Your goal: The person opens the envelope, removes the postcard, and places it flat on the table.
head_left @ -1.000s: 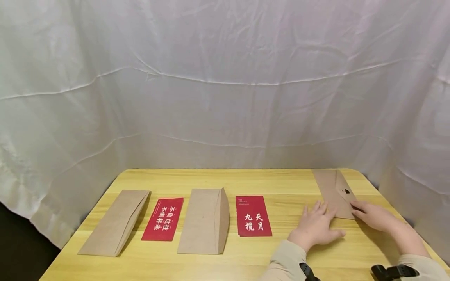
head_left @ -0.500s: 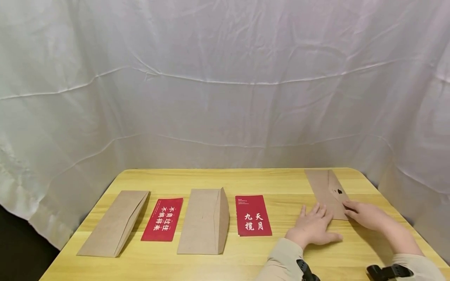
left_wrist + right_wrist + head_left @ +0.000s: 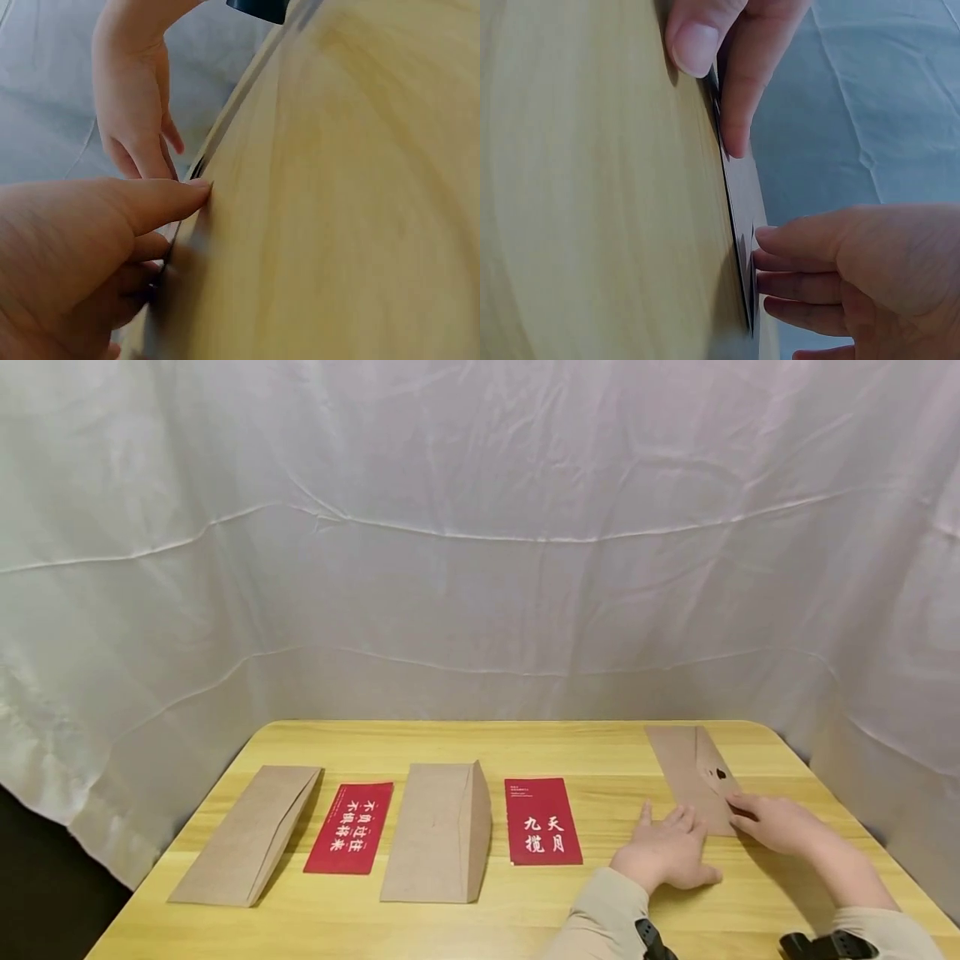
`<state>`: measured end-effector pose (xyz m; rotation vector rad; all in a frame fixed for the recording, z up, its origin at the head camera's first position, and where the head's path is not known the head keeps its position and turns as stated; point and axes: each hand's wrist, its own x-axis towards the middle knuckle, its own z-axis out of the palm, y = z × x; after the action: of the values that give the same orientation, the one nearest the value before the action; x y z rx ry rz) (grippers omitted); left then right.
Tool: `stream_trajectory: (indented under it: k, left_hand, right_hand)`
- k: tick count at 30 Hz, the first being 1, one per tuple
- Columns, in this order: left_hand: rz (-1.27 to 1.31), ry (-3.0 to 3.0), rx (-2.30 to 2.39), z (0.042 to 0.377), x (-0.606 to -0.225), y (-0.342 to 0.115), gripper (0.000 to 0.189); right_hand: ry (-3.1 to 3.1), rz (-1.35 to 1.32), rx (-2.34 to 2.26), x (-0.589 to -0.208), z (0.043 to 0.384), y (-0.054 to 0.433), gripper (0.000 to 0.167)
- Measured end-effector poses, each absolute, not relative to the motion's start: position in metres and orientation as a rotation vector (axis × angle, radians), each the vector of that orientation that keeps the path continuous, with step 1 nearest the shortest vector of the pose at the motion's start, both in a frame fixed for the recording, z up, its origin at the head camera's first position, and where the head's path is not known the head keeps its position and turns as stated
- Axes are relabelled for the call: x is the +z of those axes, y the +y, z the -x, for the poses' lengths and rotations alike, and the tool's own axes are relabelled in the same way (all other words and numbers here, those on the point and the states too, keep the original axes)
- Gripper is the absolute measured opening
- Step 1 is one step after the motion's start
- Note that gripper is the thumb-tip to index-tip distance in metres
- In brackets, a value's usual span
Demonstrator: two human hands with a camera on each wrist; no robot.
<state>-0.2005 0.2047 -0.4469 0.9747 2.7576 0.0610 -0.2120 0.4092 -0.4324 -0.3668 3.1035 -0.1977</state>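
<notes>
At the table's right side lies a brown paper envelope (image 3: 684,777), a dark mark on its pointed flap. My right hand (image 3: 783,828) pinches it at its right edge, near the flap tip, with thumb and fingertips. My left hand (image 3: 663,852) is spread low over the table, fingers straight, fingertips at the envelope's near left corner and thumb pointing right. In the right wrist view the envelope (image 3: 742,195) shows edge-on, with the right hand (image 3: 840,270) at its lower end and the left hand (image 3: 731,60) above. The left wrist view shows the left hand (image 3: 105,247) close up.
Left of the hands lie a red card (image 3: 543,822) with white characters, a brown envelope (image 3: 427,835) with its flap raised, another red card (image 3: 348,828) and another brown envelope (image 3: 243,835). A pale curtain (image 3: 480,593) hangs behind the wooden table (image 3: 337,931).
The envelope at the right has slid a little left and nearer, with both hands moving along. The cards and the other envelopes stay where they were.
</notes>
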Motion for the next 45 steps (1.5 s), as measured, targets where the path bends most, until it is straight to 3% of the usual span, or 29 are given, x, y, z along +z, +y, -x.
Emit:
stream_trajectory:
  k: [31, 45]
  left_hand:
    - [-1.023, 2.666, -0.05, 0.189, -0.427, 0.148, 0.062]
    - [-1.094, 2.675, -0.131, 0.18, -0.42, 0.119, 0.058]
  right_hand:
    - [3.09, 0.517, -0.097, -0.425, 0.199, 0.348, 0.032]
    - [3.129, 0.618, -0.038, -0.424, 0.189, 0.321, 0.02]
